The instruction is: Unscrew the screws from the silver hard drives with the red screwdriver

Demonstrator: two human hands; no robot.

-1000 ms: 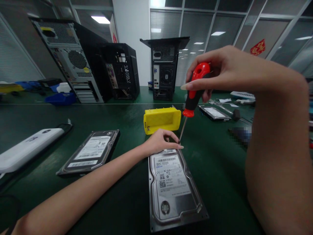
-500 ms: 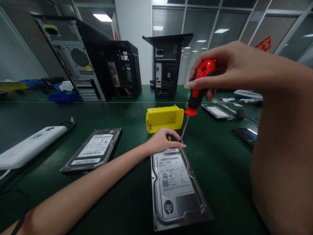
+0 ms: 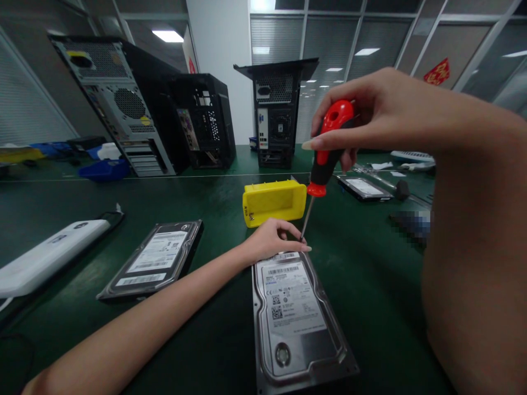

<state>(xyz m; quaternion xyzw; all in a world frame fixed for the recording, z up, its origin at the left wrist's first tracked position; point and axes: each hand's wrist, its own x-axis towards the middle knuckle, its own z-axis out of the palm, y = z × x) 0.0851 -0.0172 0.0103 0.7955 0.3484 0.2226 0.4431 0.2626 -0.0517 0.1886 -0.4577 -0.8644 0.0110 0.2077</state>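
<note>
A silver hard drive (image 3: 307,343) with a white label lies flat on the green table in front of me. My left hand (image 3: 275,240) rests on its far end, fingers curled over the edge, with thumb and forefinger close around the tip of a screwdriver. The red-and-black screwdriver (image 3: 325,164) is gripped by the handle in my right hand (image 3: 362,118), its shaft slanting down to the drive's far right corner. What the tip touches is hidden by my left fingers. Just beyond my left hand stands a yellow plastic bin (image 3: 275,203), tipped with its opening towards me.
Another hard drive (image 3: 154,255) lies left of my forearm, beside a white elongated device (image 3: 53,255) with a cable. A further drive (image 3: 364,188) lies at the right. Several computer cases (image 3: 274,118) stand at the back, with a blue bin (image 3: 104,170) near the left one.
The view has shifted slightly, so the scene sits a little further left. Both hands and the screwdriver keep nearly the same place at the drive's far end.
</note>
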